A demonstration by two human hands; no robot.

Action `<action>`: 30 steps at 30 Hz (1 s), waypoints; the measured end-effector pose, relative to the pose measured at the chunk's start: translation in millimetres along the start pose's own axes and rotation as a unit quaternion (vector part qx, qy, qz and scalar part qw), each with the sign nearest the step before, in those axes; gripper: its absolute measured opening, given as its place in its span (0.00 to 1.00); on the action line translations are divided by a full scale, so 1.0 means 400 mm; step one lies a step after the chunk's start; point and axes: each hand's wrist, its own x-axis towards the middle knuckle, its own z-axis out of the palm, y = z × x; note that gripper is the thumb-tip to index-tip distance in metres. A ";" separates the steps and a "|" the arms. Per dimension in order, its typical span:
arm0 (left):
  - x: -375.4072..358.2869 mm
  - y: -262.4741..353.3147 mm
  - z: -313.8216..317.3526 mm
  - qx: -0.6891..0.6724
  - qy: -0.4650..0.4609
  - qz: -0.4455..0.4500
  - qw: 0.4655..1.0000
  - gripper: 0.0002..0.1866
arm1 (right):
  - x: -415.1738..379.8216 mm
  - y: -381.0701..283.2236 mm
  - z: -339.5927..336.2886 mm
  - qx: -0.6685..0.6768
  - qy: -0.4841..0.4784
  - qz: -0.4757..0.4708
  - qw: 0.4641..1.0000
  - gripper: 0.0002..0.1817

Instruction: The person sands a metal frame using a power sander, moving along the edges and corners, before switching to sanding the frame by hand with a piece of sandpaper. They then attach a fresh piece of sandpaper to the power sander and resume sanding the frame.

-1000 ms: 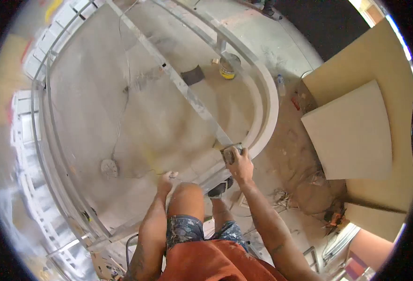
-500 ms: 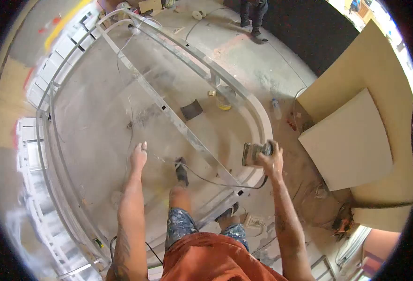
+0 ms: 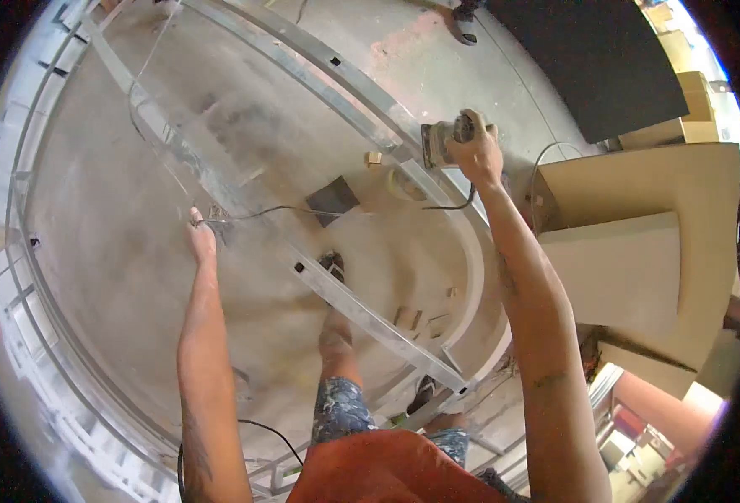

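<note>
My right hand (image 3: 480,152) is closed round a handheld power sander (image 3: 441,142), which sits at the curved outer rail of a pale frame (image 3: 386,105). From the tool a dark cable (image 3: 277,210) runs left across the frame. My left hand (image 3: 202,236) is closed on that cable, over the dusty floor left of the frame's diagonal bar (image 3: 378,325). Between my hands, a dark square sheet (image 3: 333,201) lies on the floor, with a small tan block (image 3: 374,158) to its right.
Large beige panels (image 3: 638,189) stand at the right, with a paler panel (image 3: 613,260) against them. A black sheet (image 3: 592,67) lies at the upper right. Another person's foot (image 3: 464,29) shows at the top. White framework (image 3: 26,310) lines the left.
My right hand has moved forward along the curved rail with the sander. My left hand has shifted forward and left with the cable. The view has moved ahead, and my feet have stepped.
</note>
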 end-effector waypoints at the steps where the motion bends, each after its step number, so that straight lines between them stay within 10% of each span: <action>1: 0.030 0.052 0.002 -0.015 0.025 -0.035 0.999 0.41 | 0.037 -0.022 0.039 -0.004 -0.003 0.009 1.000 0.35; 9: 0.079 0.161 0.218 -0.073 0.128 -0.072 0.986 0.44 | 0.126 -0.214 0.164 -0.025 0.021 0.024 0.999 0.31; 30: -0.010 0.349 0.152 -0.020 0.112 -0.231 0.966 0.39 | 0.211 -0.173 0.195 -0.068 0.024 -0.048 0.996 0.35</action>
